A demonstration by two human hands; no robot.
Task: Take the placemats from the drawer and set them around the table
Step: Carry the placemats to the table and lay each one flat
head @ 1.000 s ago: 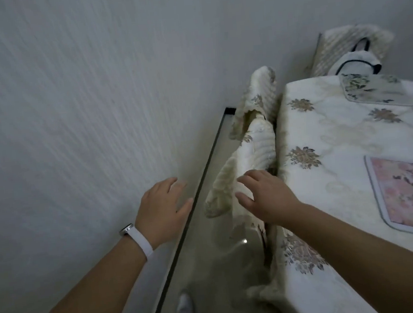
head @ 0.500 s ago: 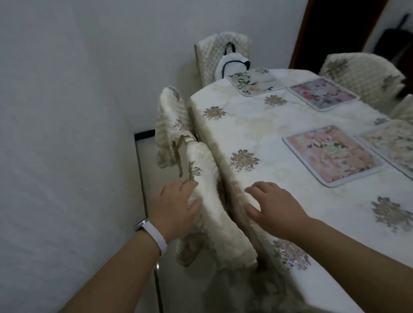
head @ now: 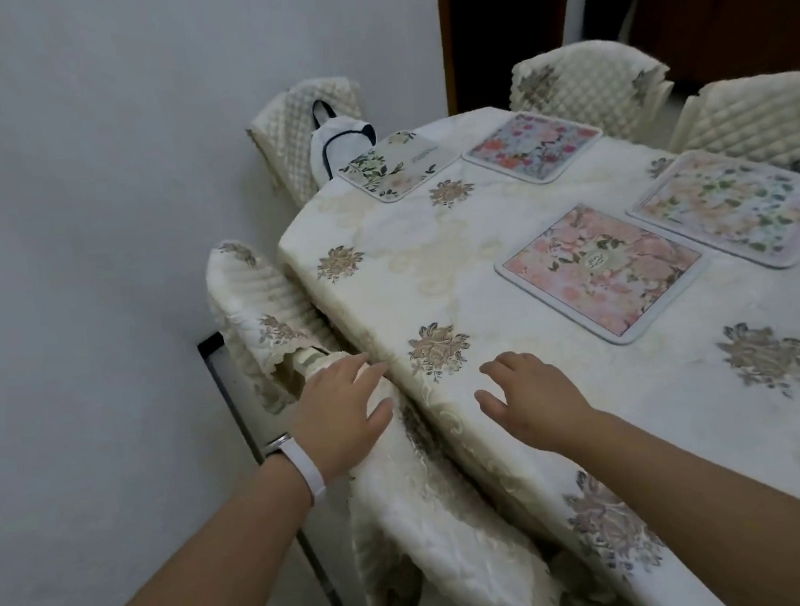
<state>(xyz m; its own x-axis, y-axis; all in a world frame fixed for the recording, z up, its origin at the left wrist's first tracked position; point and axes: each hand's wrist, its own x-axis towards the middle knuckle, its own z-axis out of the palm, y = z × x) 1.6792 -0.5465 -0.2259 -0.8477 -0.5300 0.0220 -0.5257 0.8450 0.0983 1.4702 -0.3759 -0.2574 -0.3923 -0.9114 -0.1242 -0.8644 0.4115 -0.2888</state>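
— Since half a second ago, what has been changed?

— More of the table [head: 506, 263] has been brought into view, and the right hand [head: 529, 400] has been carried up from the near left edge onto the tablecloth [head: 644, 426]. The left hand [head: 342, 413] is kept on the covered chair back [head: 262, 311] just beside that edge.

— How are the fingers held?

— Both sets are loosely spread and laid flat; nothing is pinched or gripped by either hand.

— Where are the placemats found?

— Four are seen on the cloth: a pink floral placemat [head: 603, 273] nearest, a pale one [head: 731, 207] toward the right edge, and two more, a green-leaf mat [head: 397, 164] and a red-and-blue mat [head: 534, 145], at the far end. No drawer is shown.

— Which relation matters for the coming move?

— The pink mat lies ahead and to the right of the right fingertips [head: 497, 366], apart from them, its long axis slanted toward the far right corner. It is judged that any straightening would be done by the right hand, being nearer. The near left edge is left without a mat.
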